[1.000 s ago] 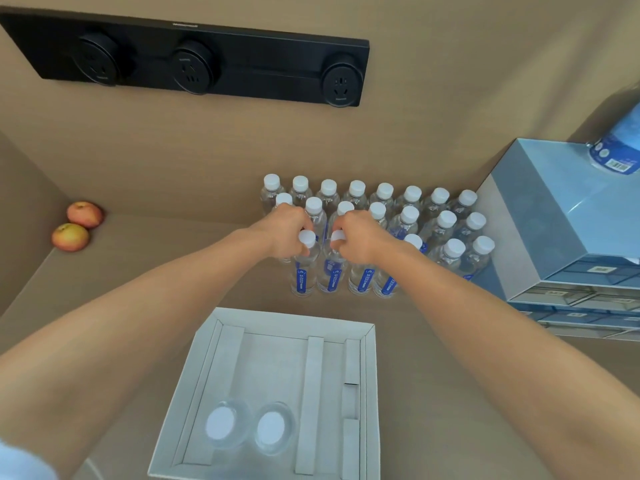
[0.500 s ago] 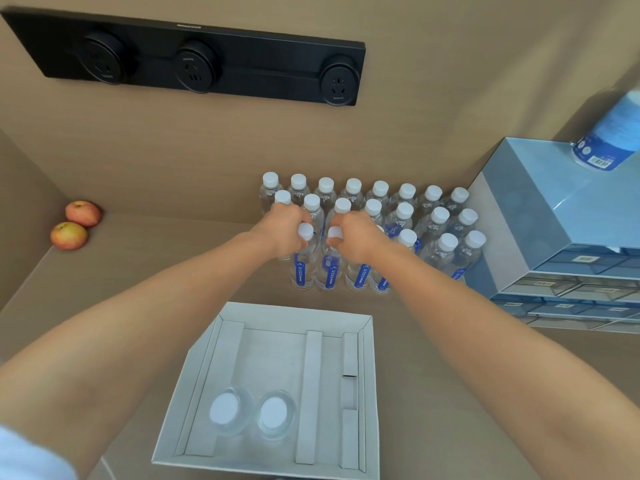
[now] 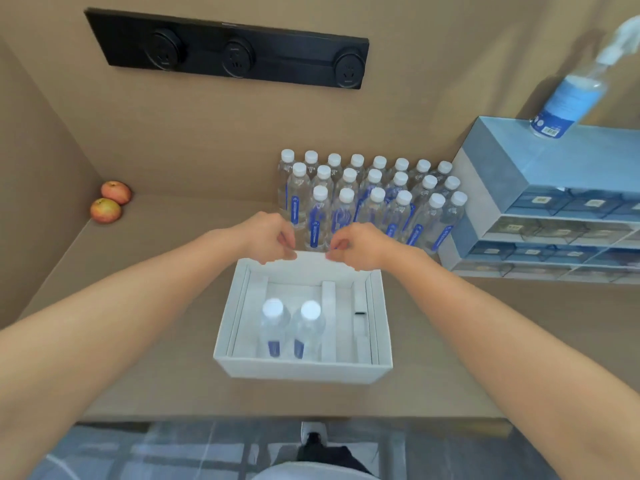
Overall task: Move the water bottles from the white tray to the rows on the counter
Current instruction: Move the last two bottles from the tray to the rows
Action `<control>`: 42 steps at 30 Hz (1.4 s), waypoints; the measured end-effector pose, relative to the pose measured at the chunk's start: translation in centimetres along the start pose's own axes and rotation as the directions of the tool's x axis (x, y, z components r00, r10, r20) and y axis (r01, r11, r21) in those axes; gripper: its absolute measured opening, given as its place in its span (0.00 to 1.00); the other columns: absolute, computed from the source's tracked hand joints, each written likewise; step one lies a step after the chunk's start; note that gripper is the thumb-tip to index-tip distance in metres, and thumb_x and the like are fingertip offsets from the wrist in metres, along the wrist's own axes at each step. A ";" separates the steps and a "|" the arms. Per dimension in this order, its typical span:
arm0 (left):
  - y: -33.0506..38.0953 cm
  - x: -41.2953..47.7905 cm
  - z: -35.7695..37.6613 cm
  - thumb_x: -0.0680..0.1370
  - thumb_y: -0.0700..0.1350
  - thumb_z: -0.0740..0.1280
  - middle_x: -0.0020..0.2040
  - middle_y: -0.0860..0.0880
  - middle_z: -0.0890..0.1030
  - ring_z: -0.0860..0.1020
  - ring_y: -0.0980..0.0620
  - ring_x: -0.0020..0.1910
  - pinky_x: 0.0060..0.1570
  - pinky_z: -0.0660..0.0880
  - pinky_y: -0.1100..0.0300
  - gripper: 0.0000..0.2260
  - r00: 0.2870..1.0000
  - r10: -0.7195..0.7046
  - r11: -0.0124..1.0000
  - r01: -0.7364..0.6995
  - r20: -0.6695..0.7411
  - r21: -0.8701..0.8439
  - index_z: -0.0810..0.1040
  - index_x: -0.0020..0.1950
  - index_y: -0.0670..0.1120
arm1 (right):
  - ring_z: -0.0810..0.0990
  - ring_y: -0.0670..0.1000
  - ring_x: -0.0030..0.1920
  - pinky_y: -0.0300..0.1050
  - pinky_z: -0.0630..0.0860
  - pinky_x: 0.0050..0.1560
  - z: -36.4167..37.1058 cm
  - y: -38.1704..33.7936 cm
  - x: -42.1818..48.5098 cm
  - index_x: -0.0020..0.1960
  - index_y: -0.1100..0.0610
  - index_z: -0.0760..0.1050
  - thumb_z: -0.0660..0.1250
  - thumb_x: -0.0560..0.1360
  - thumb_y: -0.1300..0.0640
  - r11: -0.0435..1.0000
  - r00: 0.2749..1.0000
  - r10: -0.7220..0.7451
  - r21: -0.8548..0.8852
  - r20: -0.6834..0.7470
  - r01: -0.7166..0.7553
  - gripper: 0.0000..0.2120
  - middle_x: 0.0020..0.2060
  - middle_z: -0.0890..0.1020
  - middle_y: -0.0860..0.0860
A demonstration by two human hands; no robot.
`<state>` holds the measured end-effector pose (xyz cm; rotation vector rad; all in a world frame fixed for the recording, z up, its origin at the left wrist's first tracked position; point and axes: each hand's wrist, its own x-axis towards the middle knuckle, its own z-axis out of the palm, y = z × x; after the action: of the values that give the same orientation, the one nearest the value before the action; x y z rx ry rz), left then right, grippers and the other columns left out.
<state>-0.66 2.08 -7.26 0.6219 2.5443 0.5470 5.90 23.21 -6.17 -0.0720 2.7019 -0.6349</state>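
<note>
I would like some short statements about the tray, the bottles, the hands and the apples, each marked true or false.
1. Two water bottles stand in the white tray. True: one and the other stand side by side in it.
2. The left hand holds a bottle. False: it is empty, over the far edge of the tray.
3. The right hand is empty. True.
4. The rows of bottles on the counter stand left of the apples. False: the two apples lie in the left corner, and the rows are to their right.
5. A spray bottle stands on the blue drawer unit. True.
</note>
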 end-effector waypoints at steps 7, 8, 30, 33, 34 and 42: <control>-1.6 -9.5 5.1 0.69 0.58 0.75 0.49 0.54 0.83 0.82 0.53 0.34 0.36 0.80 0.60 0.14 0.997 0.032 0.996 -0.026 0.064 -0.088 0.84 0.48 0.51 | 0.80 0.57 0.47 0.50 0.79 0.48 7.6 -3.8 -6.6 0.56 0.58 0.79 0.75 0.71 0.48 0.999 0.996 -0.011 0.053 0.086 0.007 0.18 0.55 0.81 0.55; -1.7 -10.3 5.5 0.68 0.56 0.76 0.49 0.54 0.83 0.81 0.54 0.35 0.39 0.78 0.59 0.14 0.998 0.047 0.998 -0.046 0.031 -0.043 0.84 0.49 0.51 | 0.78 0.57 0.48 0.50 0.76 0.49 8.3 -4.0 -6.8 0.55 0.58 0.78 0.75 0.71 0.51 1.000 0.999 -0.029 -0.007 0.020 0.029 0.16 0.54 0.81 0.57; 1.6 -1.1 -13.2 0.68 0.47 0.76 0.40 0.44 0.86 0.82 0.43 0.45 0.46 0.81 0.48 0.08 0.935 0.045 0.986 0.016 -0.353 0.166 0.86 0.42 0.43 | 0.86 0.58 0.44 0.56 0.82 0.50 -11.3 -8.9 4.4 0.47 0.64 0.81 0.73 0.72 0.57 0.979 0.932 -0.198 -0.100 -0.304 0.175 0.10 0.40 0.87 0.60; 0.0 2.2 -12.7 0.69 0.45 0.76 0.42 0.45 0.85 0.82 0.43 0.46 0.45 0.80 0.51 0.09 0.940 -0.001 0.990 0.049 -0.340 0.134 0.86 0.45 0.43 | 0.85 0.59 0.48 0.56 0.81 0.52 -10.8 -7.6 8.6 0.48 0.65 0.81 0.73 0.72 0.58 0.974 0.951 -0.211 -0.129 -0.227 0.185 0.10 0.43 0.86 0.61; -0.7 3.2 -12.4 0.69 0.46 0.76 0.42 0.45 0.85 0.82 0.43 0.46 0.45 0.79 0.51 0.09 0.944 -0.016 0.990 0.061 -0.331 0.126 0.86 0.46 0.43 | 0.84 0.60 0.49 0.56 0.80 0.53 -10.5 -7.1 10.0 0.49 0.66 0.81 0.73 0.72 0.58 0.971 0.956 -0.217 -0.140 -0.196 0.192 0.11 0.45 0.86 0.62; -4.6 10.1 -9.0 0.71 0.44 0.75 0.44 0.45 0.82 0.77 0.44 0.45 0.43 0.78 0.51 0.08 0.978 -0.099 0.988 0.119 -0.183 0.099 0.85 0.48 0.43 | 0.79 0.58 0.48 0.50 0.77 0.49 -7.1 -3.7 18.1 0.50 0.65 0.82 0.74 0.71 0.61 0.939 0.955 -0.297 -0.176 0.022 0.296 0.10 0.44 0.84 0.59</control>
<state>-14.75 1.11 -5.51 0.4860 2.7733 0.4441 -13.65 20.51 -4.76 -0.5342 2.7696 -0.4729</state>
